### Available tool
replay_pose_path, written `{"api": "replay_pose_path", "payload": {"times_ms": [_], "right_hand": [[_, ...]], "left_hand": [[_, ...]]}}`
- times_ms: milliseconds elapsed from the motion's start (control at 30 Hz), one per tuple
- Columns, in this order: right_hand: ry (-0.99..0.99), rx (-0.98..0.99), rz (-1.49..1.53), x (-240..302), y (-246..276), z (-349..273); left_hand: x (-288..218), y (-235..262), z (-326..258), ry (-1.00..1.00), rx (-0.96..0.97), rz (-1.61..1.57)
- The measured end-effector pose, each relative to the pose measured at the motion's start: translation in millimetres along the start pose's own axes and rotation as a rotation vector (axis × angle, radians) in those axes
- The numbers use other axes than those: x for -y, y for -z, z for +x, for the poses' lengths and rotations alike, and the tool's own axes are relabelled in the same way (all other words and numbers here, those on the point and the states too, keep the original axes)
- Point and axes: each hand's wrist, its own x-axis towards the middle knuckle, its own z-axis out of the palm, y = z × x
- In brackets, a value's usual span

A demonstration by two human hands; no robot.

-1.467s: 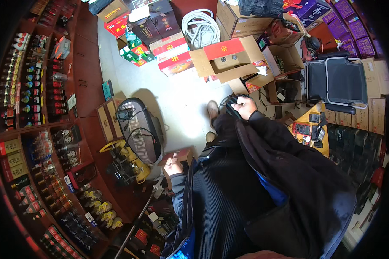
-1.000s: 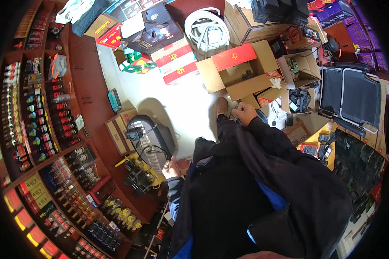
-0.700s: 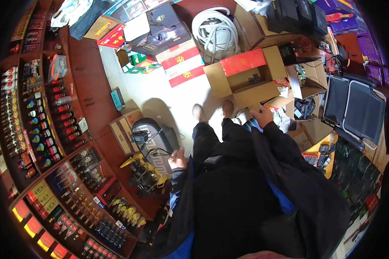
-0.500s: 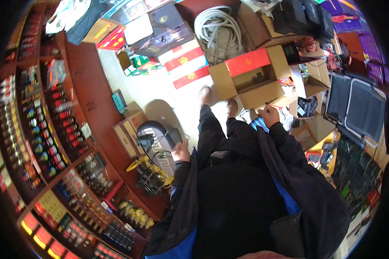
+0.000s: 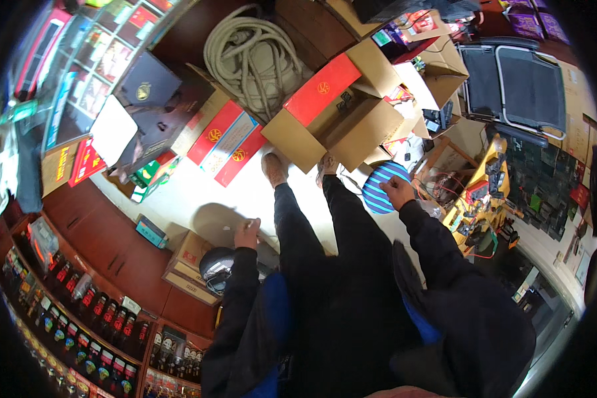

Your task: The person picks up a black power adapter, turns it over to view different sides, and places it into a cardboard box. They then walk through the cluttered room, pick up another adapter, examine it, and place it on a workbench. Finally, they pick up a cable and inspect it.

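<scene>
My left hand hangs with curled fingers above the pale floor, beside a dark rounded object and a brown carton. No object shows in it. Out to the right, my right hand is a loose fist with nothing visible inside. It hovers over the edge of a round blue-striped stool seat; touching is not evident. Ahead of my shoes stands an open cardboard box with a red flap. Red-and-white boxes stand to its left.
A coiled pale hose lies beyond the boxes. Shelves of bottles line the left. On the right are a cluttered yellow table, a folding chair and a glass door. A glass display case is far left.
My view has turned left and moved forward, bringing the open box and hose closer. The striped stool now shows more fully beside my right hand. Both hands remain curled.
</scene>
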Motion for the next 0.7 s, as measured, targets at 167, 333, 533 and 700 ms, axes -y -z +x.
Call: {"api": "replay_pose_path", "payload": {"times_ms": [167, 333, 533, 700], "right_hand": [[-0.278, 0.005, 0.326, -88, -53, 96], [-0.457, 0.025, 0.684, -130, -87, 203], [-0.435, 0.088, 0.97, -90, -117, 234], [0.072, -0.051, 0.504, -64, -106, 222]], "left_hand": [[10, -66, 142, -0.062, 0.034, 0.243], [-29, -175, 235, -0.384, 0.263, 0.078], [-67, -245, 213, 0.035, 0.148, -0.237], [-102, -265, 166, -0.516, -0.063, 0.466]]}}
